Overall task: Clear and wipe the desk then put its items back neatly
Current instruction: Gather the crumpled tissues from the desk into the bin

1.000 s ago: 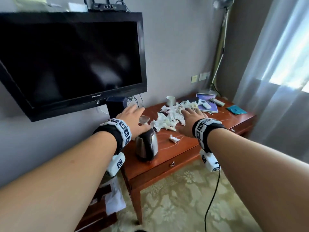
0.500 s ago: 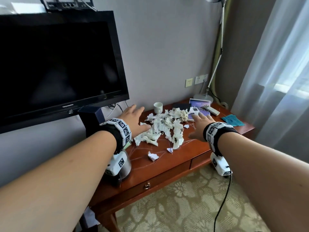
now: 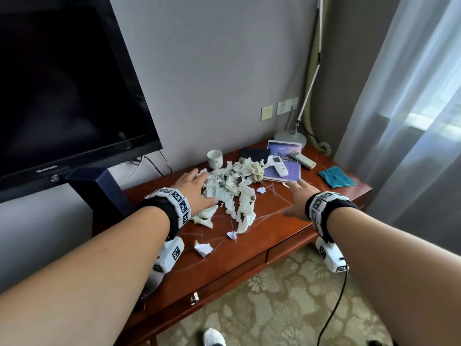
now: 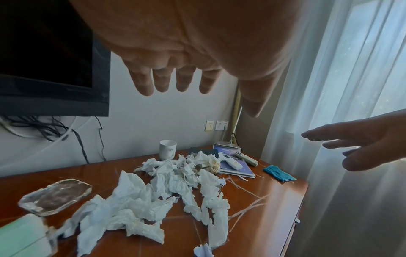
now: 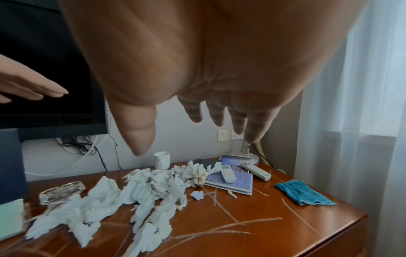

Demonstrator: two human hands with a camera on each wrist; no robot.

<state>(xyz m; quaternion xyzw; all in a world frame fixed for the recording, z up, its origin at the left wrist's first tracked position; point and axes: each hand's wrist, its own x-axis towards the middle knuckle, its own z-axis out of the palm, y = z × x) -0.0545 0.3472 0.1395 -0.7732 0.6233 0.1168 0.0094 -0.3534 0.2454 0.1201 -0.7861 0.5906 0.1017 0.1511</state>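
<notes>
Bare fingers on both hands, straight and slightly spread, holding nothing. Left hand (image 3: 193,188) hovers palm down over the near-left edge of the tissue heap (image 3: 232,188); wrist views show air under the fingertips, so no contact. Right hand (image 3: 298,198) hangs above bare wood just right of the heap, thumb out.

Heap of crumpled white tissue sits mid-desk (image 3: 287,236). Left of the heap: glass ashtray (image 4: 54,194). Behind the heap: white cup (image 3: 214,159). Right of the heap: purple booklet (image 3: 290,168) with 1 white remote (image 3: 279,166) on it, a 2nd remote (image 3: 302,159) beyond, teal cloth (image 3: 336,177) well right. 3 small paper scraps lie loose near the heap; pale streaks mark the wood.

Step, as judged: clearing, just starting. Next move likely calls for both hands closing in from either side to scoop the tissue together, catching strays, without knocking the cup or ashtray.
</notes>
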